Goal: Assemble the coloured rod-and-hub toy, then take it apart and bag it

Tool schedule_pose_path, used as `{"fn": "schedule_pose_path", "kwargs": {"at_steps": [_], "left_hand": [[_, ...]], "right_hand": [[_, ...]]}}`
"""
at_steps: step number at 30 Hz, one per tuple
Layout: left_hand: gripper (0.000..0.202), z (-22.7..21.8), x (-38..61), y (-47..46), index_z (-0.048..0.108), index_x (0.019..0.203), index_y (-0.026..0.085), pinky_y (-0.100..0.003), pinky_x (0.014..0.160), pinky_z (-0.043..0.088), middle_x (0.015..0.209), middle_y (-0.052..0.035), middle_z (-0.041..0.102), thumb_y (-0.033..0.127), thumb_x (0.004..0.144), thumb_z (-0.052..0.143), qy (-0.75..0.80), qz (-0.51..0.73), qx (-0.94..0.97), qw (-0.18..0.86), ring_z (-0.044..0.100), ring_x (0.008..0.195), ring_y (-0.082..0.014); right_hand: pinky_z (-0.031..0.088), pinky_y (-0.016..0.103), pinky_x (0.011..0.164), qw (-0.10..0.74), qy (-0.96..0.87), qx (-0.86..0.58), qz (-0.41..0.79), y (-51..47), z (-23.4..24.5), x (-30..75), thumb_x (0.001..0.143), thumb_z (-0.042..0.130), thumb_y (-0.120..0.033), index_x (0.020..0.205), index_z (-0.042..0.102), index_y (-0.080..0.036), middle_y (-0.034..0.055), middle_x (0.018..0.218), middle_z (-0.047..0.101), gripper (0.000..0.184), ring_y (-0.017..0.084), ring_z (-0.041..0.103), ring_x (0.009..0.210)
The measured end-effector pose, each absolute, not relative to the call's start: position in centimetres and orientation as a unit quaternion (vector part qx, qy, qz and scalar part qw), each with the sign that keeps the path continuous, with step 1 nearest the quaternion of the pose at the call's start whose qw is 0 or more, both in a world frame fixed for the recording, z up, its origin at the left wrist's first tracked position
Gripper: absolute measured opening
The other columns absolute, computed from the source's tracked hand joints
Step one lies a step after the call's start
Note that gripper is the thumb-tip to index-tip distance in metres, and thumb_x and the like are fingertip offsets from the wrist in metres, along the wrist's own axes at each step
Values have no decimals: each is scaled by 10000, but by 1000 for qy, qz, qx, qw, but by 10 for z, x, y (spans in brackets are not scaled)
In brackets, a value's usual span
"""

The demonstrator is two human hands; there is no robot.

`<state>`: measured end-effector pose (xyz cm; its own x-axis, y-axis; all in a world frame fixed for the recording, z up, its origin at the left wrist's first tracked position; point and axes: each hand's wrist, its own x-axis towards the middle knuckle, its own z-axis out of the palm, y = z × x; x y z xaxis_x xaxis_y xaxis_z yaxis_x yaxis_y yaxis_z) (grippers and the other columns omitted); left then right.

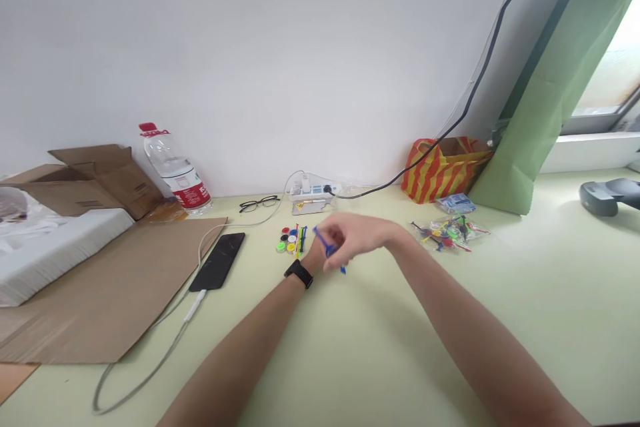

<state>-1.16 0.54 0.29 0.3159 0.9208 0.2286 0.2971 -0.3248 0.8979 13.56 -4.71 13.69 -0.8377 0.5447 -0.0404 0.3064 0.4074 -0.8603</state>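
My right hand (357, 235) arches over the table with thumb and fingers closed on a slim blue plastic piece (324, 241). Part of that piece is hidden by the fingers, and a blue tip (343, 270) shows below them. My left hand (316, 256), with a black watch on its wrist, lies behind and under the right one, so its fingers are mostly covered. Left of the hands are small round discs (291, 247) in red, black, white, green and yellow. Thin coloured plastic sticks (303, 239) lie beside them.
A clear bag of coloured plastic pieces (450, 233) and a striped bag (430, 173) sit at right. Leftward are a phone (219, 261) on a cable, cardboard (125, 293) and a water bottle (181, 177). Glasses (259, 203) and a power strip (313, 188) lie near the wall.
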Motion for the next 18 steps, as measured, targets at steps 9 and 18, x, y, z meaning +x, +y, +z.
{"fn": "schedule_pose_path", "kwargs": {"at_steps": [9,18], "left_hand": [[469,-6,-4,8,680,1141,175,-300,741,517,954,-62,753,271,710,838,367,412,739,386,682,812,-204],[469,-8,-6,9,674,1162,180,-304,748,506,964,-63,748,290,733,828,368,396,747,386,674,820,-204]], "right_hand": [[524,267,557,502,-688,-389,351,-32,152,182,751,844,-492,1033,522,-236,-43,671,622,499,153,647,599],[566,274,619,437,-725,-432,311,-25,142,177,1031,475,-430,1002,590,-210,28,840,653,250,148,695,658]]}}
